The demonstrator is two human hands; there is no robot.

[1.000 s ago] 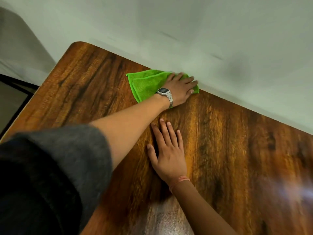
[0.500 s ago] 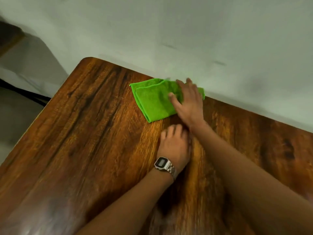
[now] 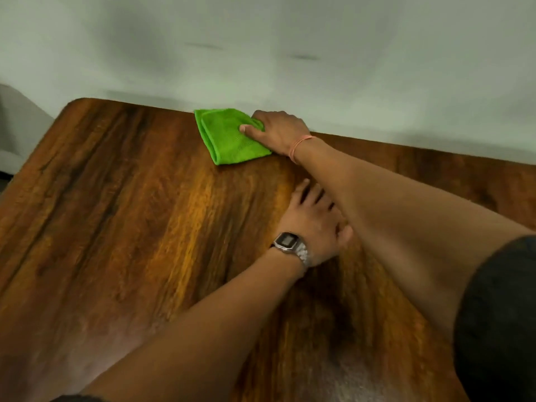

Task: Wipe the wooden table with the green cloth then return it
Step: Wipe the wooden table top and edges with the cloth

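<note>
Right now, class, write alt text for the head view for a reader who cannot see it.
A person's right hand presses a folded green cloth onto the far edge of a wooden table, beside a pale wall. The left hand, wearing a metal wristwatch, rests flat on the table nearer the camera.

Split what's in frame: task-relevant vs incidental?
Task-relevant:
- green cloth, folded, at the table's far edge
- wooden table
- right hand, gripping the cloth
- left hand, flat on the table

Incidental:
- wristwatch on the left wrist
- thread bracelet on the right wrist
- wall behind
</note>
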